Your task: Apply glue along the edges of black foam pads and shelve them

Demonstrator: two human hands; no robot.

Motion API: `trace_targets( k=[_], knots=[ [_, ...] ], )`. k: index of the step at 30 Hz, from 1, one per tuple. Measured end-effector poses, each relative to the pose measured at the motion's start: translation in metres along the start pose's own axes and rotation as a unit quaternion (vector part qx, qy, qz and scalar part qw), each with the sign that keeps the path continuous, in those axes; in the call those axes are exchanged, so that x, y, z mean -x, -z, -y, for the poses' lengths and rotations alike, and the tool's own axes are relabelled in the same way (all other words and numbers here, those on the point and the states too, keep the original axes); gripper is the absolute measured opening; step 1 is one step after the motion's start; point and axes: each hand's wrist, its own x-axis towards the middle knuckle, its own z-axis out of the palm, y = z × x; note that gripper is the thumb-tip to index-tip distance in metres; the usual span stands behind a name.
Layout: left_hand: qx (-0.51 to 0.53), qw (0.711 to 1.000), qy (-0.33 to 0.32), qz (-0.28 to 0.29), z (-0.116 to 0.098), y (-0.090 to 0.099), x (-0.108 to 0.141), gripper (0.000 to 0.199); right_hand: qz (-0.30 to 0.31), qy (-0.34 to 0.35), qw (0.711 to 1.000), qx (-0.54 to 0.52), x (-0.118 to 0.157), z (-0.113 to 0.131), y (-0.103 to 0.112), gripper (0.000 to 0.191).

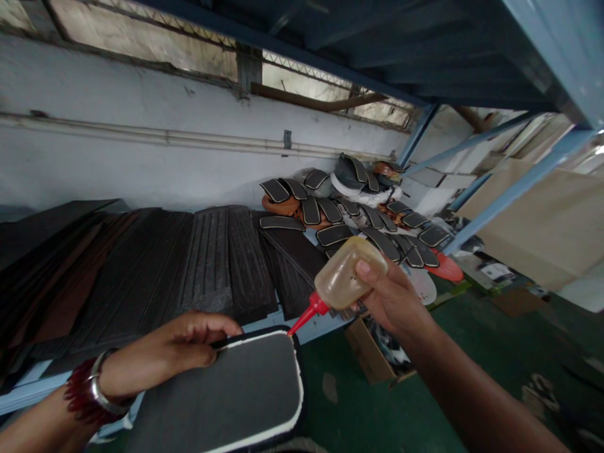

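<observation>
My right hand (384, 292) is wrapped round a squeeze bottle (346, 270) of yellowish see-through plastic, tilted down to the left. Its red nozzle (309, 313) meets the upper right corner of a dark grey rounded panel (236, 390). A white line of glue-like paste (301, 384) runs along the panel's top, right and lower edges, inside a black border. On the left, my left hand (184, 343) pinches the panel's upper edge between thumb and fingers. A dark red bead bracelet and a metal bangle circle that wrist. The panel's lower left part leaves the picture.
Stacks of dark ribbed sheets (207, 258) lie along the white wall. Several small dark panels with pale outlines (311, 211) are spread over bundles farther back. A blue metal rack (500, 195) stands overhead and right. Below sits a cardboard box (370, 355) on the green floor (349, 415).
</observation>
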Motion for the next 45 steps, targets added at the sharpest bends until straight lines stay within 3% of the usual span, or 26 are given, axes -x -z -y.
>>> trace_targets(
  k=[12, 20, 30, 37, 45],
  knots=[
    [0.007, 1.000, -0.002, -0.024, 0.001, -0.002, 0.010, 0.024, 0.013, -0.001, 1.000, 0.006, 0.016, -0.003, 0.001, 0.032],
    [0.023, 0.999, -0.003, -0.025, 0.010, 0.006, 0.012, 0.023, -0.014, -0.013, 1.000, -0.016, 0.029, 0.001, -0.005, 0.036],
    [0.082, 0.994, 0.003, -0.074, 0.018, 0.013, 0.012, 0.025, -0.019, -0.022, 0.999, -0.034, 0.044, -0.005, -0.003, 0.030],
    [0.150, 0.981, -0.009, -0.124, 0.019, 0.008, 0.010, 0.028, -0.083, -0.004, 0.995, -0.046, 0.049, -0.013, 0.003, 0.024],
    [0.208, 0.969, -0.011, -0.135, 0.019, 0.000, 0.007, 0.032, -0.202, 0.044, 0.975, -0.076, 0.040, -0.022, 0.000, 0.030]
  ],
)
